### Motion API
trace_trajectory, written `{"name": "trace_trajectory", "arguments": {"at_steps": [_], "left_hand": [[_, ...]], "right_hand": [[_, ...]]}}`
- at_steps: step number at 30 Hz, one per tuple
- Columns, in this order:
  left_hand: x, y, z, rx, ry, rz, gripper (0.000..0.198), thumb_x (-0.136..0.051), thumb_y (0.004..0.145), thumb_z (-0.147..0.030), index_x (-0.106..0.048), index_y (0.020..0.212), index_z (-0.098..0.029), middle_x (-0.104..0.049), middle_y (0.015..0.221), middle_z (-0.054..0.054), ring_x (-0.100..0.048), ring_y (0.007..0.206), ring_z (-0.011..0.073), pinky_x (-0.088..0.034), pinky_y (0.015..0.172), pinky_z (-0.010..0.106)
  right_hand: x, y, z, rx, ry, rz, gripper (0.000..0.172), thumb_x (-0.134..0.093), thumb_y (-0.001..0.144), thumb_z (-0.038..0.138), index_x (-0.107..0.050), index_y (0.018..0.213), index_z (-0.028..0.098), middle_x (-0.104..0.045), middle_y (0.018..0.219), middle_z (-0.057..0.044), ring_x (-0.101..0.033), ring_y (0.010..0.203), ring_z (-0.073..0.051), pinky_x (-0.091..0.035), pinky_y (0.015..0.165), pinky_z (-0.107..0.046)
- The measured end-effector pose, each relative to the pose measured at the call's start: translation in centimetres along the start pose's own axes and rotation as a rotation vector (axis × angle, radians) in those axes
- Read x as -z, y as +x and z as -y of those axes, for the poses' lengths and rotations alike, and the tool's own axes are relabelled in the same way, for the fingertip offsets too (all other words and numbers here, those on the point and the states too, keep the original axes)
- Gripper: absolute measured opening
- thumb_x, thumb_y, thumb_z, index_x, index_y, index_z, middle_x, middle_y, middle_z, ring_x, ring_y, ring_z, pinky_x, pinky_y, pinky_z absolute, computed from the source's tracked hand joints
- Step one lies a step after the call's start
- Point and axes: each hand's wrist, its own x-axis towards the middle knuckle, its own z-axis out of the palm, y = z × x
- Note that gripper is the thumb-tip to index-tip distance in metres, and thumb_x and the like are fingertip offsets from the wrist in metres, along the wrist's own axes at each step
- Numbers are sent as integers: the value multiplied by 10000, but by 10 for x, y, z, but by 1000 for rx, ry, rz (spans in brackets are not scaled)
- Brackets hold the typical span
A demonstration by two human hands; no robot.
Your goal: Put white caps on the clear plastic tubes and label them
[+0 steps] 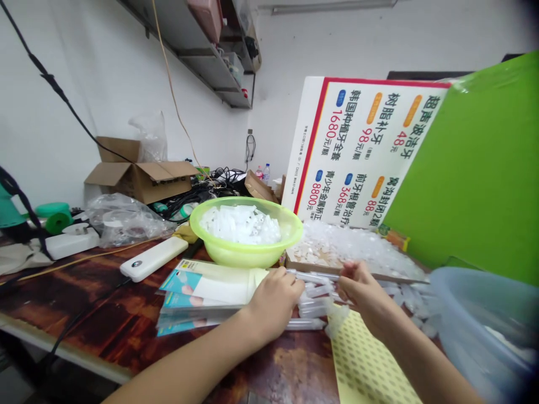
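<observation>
My left hand (275, 297) is closed at the left end of a clear plastic tube (312, 276), over the right ends of some printed packets (210, 289) in clear sleeves. My right hand (362, 289) is at the tube's other end, thumb and fingers pinched together; what they hold is too small to make out. Several more clear tubes (314, 307) lie on the table between my hands. Below my right wrist is a yellow sheet (366, 359) with rows of dark spots, and a crumpled translucent piece (337, 318) rests at its upper corner.
A lime-green bowl (246, 255) of small translucent plastic pieces stands behind the packets. Beyond my right hand is a shallow cardboard tray (311, 264) heaped with similar pieces. A bluish tub (467, 314) is at right. At left lie a white power bank (154, 259), cables and an opened carton (147, 179).
</observation>
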Motion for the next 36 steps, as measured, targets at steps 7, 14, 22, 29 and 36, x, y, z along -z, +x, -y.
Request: {"name": "trace_trajectory", "arguments": {"at_steps": [7,14,22,29,36], "left_hand": [[18,-1,1,305,-187,-176,164,-475,897,-197,-588,1013,-221,-674,957,62,-606,880,233,-439,740,338],[30,-2,5,550,-834,-208,247,-538,823,-231,-300,886,-235,-409,631,-88,-458,572,116,-377,570,218],[41,-3,5,320,-1042,26,175,-611,808,-326,-534,811,-169,-585,745,-26,-541,633,122,-407,600,230],[42,-1,6,312,-930,-93,154,-723,726,-279,-708,811,-152,-695,763,-4,-568,704,145,-401,655,222],[45,-1,3,320,-938,-69,206,-695,752,-333,-730,828,-144,-700,757,12,-575,715,167,-409,647,227]], "right_hand": [[-4,1,-1,253,30,104,326,-697,725,318,-455,922,224,-581,837,-10,-539,620,-118,-411,482,-219],[-7,-10,14,761,-174,188,64,-665,792,271,-658,816,212,-573,962,-68,-570,803,-170,-481,608,-283],[-9,-22,17,571,-76,333,352,-691,789,304,-556,1106,235,-578,841,-12,-573,655,-129,-505,548,-257],[-10,-28,22,711,-144,425,24,-631,820,215,-620,841,211,-628,884,-56,-608,854,-189,-511,675,-300],[-9,-33,24,856,-175,318,82,-602,831,156,-644,854,222,-626,891,-57,-614,866,-191,-519,687,-308]]}}
